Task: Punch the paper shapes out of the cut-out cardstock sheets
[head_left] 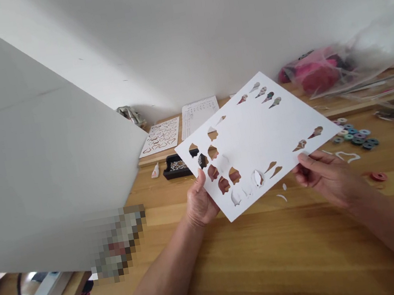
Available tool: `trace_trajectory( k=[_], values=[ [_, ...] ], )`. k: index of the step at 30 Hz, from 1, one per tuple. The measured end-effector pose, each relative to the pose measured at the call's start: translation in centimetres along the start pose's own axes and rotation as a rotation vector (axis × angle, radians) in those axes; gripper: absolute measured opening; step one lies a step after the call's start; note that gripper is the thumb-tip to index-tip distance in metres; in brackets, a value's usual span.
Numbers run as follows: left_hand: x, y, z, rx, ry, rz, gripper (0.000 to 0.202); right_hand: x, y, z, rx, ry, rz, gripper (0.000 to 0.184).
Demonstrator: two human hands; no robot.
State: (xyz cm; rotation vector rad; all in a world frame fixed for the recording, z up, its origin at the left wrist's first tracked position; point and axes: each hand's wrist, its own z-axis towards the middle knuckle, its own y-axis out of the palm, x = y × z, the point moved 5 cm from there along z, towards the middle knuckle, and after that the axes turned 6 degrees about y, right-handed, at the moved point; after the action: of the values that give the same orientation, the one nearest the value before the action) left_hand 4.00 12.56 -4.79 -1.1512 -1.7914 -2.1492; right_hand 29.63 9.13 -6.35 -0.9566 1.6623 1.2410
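Note:
Both my hands hold a white sticker sheet (pixel 256 137) up above the wooden table (pixel 261 253). The sheet has several shaped holes near its left and lower edges and a few small ice-cream-cone stickers left at its top and right. My left hand (pixel 198 202) pinches the sheet's left edge, thumb on top. Gripping the lower right edge is my right hand (pixel 324 177), thumb over the paper and fingers underneath.
Small white paper scraps (pixel 349 156) lie under the sheet. Coloured rings (pixel 355 136) sit at the right, a black tray (pixel 177 165) and printed sheets (pixel 161 136) at the back, a pink bag (pixel 316 74) behind. A big grey board (pixel 33 171) fills the left.

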Motion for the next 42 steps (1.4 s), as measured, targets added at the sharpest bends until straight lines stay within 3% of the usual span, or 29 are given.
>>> trace_trajectory(
  k=[6, 12, 17, 23, 34, 42],
  values=[
    [0.6, 0.2, 0.0, -0.006, 0.031, 0.019, 0.064, 0.2, -0.1, 0.1, -0.021, -0.004, -0.022, 0.030],
    [1.3, 0.5, 0.1, 0.008, 0.119, 0.018, 0.055, -0.3, 0.3, -0.2, -0.006, -0.005, -0.038, 0.036],
    [0.9, 0.1, 0.3, 0.036, 0.043, 0.112, 0.056, -0.5, 0.2, -0.3, -0.001, -0.025, -0.025, 0.037],
    [0.5, -0.7, 0.5, 0.172, 0.009, 0.192, 0.058, -0.8, -0.3, -0.2, 0.004, -0.075, -0.066, 0.036],
    [0.9, -1.0, 0.7, 0.039, 0.036, 0.259, 0.060, -1.8, -0.8, -0.3, 0.039, -0.110, -0.098, 0.038],
    [-0.1, 0.3, 0.5, -0.031, 0.063, 0.249, 0.062, -0.8, 0.4, -0.7, -0.078, -0.108, -0.160, 0.038]
  ],
)
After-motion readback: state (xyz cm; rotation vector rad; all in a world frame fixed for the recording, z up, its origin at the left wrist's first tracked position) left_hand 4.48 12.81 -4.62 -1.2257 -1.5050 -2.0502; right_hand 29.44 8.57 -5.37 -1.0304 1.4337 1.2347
